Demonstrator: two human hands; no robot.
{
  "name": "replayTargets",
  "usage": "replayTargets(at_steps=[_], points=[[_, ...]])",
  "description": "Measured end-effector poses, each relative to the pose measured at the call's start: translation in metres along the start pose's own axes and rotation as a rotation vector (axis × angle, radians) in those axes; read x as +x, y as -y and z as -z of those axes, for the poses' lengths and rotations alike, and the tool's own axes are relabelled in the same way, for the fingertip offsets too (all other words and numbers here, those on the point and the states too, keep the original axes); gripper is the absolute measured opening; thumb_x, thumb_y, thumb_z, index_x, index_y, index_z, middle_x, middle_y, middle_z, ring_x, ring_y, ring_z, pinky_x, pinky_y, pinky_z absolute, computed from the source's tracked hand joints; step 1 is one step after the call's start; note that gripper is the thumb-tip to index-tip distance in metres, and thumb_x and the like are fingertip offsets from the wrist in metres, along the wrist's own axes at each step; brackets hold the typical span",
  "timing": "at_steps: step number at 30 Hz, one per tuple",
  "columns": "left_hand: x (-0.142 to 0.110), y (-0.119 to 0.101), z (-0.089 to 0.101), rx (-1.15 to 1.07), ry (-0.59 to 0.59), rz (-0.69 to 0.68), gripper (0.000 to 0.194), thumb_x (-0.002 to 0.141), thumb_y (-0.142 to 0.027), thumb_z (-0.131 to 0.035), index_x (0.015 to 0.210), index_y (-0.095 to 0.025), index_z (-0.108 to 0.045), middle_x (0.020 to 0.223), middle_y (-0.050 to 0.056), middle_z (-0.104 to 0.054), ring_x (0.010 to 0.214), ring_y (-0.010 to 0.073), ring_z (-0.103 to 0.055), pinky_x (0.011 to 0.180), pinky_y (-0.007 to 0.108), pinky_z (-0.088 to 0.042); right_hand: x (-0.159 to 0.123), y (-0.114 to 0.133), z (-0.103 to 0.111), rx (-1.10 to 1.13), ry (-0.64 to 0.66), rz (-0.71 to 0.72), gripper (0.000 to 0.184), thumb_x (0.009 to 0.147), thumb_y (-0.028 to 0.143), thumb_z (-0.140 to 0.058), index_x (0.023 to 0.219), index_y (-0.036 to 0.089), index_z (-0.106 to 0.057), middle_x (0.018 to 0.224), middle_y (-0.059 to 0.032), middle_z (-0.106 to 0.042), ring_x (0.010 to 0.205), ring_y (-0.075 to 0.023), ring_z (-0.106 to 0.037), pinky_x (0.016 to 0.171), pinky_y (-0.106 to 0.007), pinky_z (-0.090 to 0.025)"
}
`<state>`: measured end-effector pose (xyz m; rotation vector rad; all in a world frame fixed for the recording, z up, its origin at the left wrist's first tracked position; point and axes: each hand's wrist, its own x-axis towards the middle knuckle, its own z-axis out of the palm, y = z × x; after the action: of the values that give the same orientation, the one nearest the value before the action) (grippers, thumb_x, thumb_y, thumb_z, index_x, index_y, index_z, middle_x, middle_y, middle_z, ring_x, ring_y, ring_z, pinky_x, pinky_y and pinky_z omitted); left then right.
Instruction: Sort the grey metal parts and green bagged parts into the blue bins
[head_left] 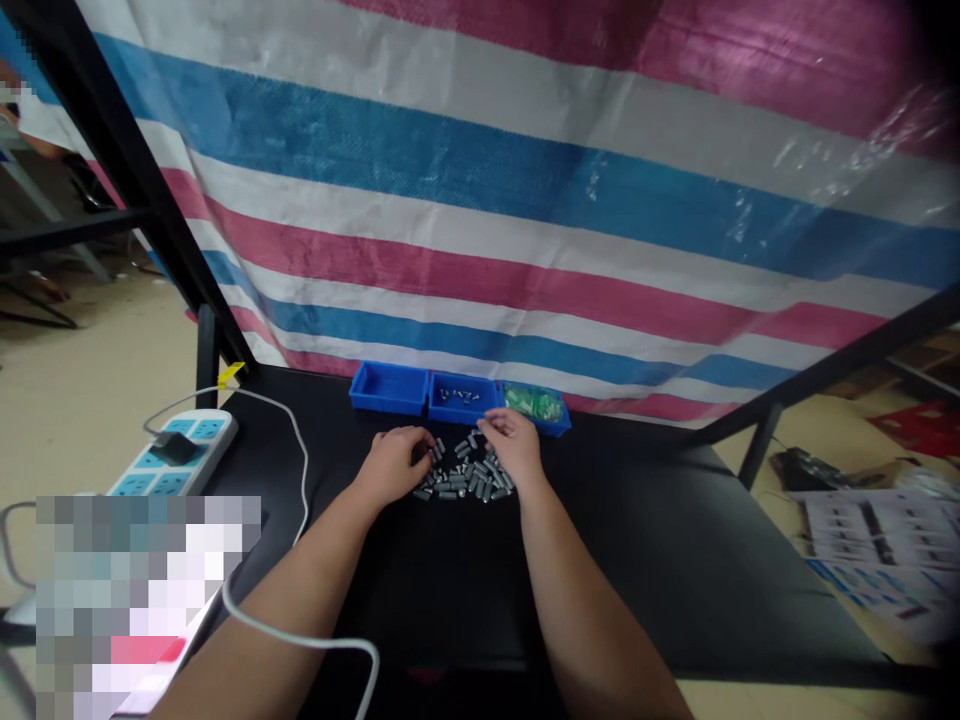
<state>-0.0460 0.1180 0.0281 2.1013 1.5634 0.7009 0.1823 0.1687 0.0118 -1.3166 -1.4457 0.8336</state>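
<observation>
A pile of several small grey metal cylinders point(466, 474) lies on the black table point(660, 540). My left hand point(395, 461) rests at the pile's left edge with its fingers curled among the pieces. My right hand point(512, 445) sits on the pile's right side, fingers bent and pinched over the parts. What either hand grips is too small to make out. Just behind the pile stand three blue trays: the left tray point(388, 388) looks bare, the middle tray point(463, 397) holds a few grey pieces, the right tray point(535, 405) holds green parts.
A white power strip point(180, 452) with a black plug lies at the table's left, and its white cable point(303, 470) runs down toward the front edge. A striped tarp point(525, 200) hangs behind. Black frame posts point(206, 350) stand at both sides. Papers point(870, 530) lie on the floor at right.
</observation>
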Motion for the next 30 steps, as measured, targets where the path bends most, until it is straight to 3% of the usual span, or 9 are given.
replayTargets(at_steps=[2, 4, 6, 9, 14, 18, 21, 25, 30], points=[[0.0, 0.001, -0.001, 0.002, -0.004, -0.002, 0.018, 0.084, -0.024, -0.06, 0.099, -0.026, -0.069, 0.099, 0.002, -0.073, 0.099, 0.0232, -0.066, 0.083, 0.035, -0.045, 0.002, 0.002, 0.0, 0.124, -0.022, -0.004, 0.051, 0.071, 0.048, -0.075, 0.112, 0.019, -0.066, 0.086, -0.0056, -0.074, 0.067, -0.0189, -0.067, 0.06, -0.03, -0.054], [0.0, 0.002, -0.002, 0.001, -0.007, -0.005, 0.018, 0.084, -0.024, -0.06, 0.099, -0.027, -0.068, 0.098, 0.001, -0.073, 0.098, 0.0232, -0.066, 0.082, 0.034, -0.045, 0.002, 0.002, 0.003, 0.079, -0.061, 0.009, 0.052, 0.076, 0.049, -0.071, 0.119, 0.019, -0.065, 0.084, -0.0052, -0.074, 0.066, -0.019, -0.067, 0.06, -0.03, -0.054], [0.0, 0.003, -0.003, 0.001, -0.006, -0.01, 0.018, 0.083, -0.025, -0.061, 0.1, -0.027, -0.068, 0.097, 0.001, -0.073, 0.098, 0.0232, -0.066, 0.082, 0.035, -0.045, 0.0, -0.001, 0.01, -0.111, -0.108, 0.041, 0.037, 0.082, 0.045, -0.065, 0.107, 0.019, -0.07, 0.074, -0.0032, -0.071, 0.062, -0.0181, -0.065, 0.06, -0.029, -0.052], [0.001, 0.004, -0.004, 0.004, -0.003, -0.02, 0.019, 0.084, -0.025, -0.06, 0.1, -0.028, -0.068, 0.096, 0.001, -0.073, 0.097, 0.0234, -0.066, 0.083, 0.035, -0.044, -0.004, -0.005, 0.02, -0.45, -0.063, 0.085, 0.018, 0.08, 0.035, -0.066, 0.087, 0.021, -0.074, 0.075, -0.0026, -0.071, 0.069, -0.0183, -0.066, 0.068, -0.029, -0.051], [0.001, 0.004, -0.004, -0.002, 0.002, -0.014, 0.018, 0.084, -0.024, -0.06, 0.1, -0.027, -0.068, 0.097, 0.001, -0.073, 0.097, 0.0229, -0.066, 0.083, 0.034, -0.045, -0.008, -0.005, 0.021, -0.694, 0.061, -0.027, 0.01, 0.077, 0.028, -0.07, 0.085, 0.024, -0.075, 0.082, -0.0023, -0.075, 0.078, -0.02, -0.069, 0.068, -0.028, -0.047], [0.0, 0.004, -0.004, -0.001, 0.002, -0.013, 0.018, 0.083, -0.024, -0.061, 0.1, -0.027, -0.068, 0.097, 0.001, -0.073, 0.097, 0.0227, -0.066, 0.083, 0.034, -0.045, -0.008, 0.0, 0.018, -0.737, 0.072, -0.087, 0.009, 0.079, 0.022, -0.067, 0.08, 0.025, -0.075, 0.081, -0.0022, -0.077, 0.078, -0.0204, -0.071, 0.063, -0.027, -0.044], [0.0, 0.003, -0.004, 0.0, 0.001, -0.008, 0.018, 0.084, -0.025, -0.061, 0.1, -0.027, -0.068, 0.097, 0.001, -0.073, 0.098, 0.023, -0.066, 0.082, 0.035, -0.045, -0.007, 0.003, 0.019, -0.73, 0.062, -0.055, 0.009, 0.079, 0.023, -0.066, 0.078, 0.025, -0.075, 0.077, -0.0018, -0.077, 0.073, -0.0198, -0.07, 0.061, -0.026, -0.043], [0.0, 0.001, -0.003, -0.002, 0.001, 0.001, 0.018, 0.084, -0.026, -0.06, 0.1, -0.027, -0.069, 0.098, 0.001, -0.073, 0.1, 0.0229, -0.066, 0.083, 0.035, -0.043, -0.007, 0.005, 0.019, -0.565, 0.053, 0.053, 0.012, 0.081, 0.028, -0.064, 0.08, 0.024, -0.075, 0.07, -0.0001, -0.074, 0.067, -0.0171, -0.069, 0.065, -0.025, -0.046], [0.0, 0.0, -0.001, 0.002, 0.005, 0.005, 0.019, 0.084, -0.025, -0.06, 0.101, -0.027, -0.068, 0.1, 0.001, -0.074, 0.1, 0.0225, -0.066, 0.082, 0.035, -0.042, -0.006, 0.0, 0.017, -0.443, 0.079, 0.042, 0.013, 0.077, 0.03, -0.066, 0.077, 0.021, -0.075, 0.068, -0.0011, -0.073, 0.064, -0.0172, -0.068, 0.065, -0.025, -0.048]])
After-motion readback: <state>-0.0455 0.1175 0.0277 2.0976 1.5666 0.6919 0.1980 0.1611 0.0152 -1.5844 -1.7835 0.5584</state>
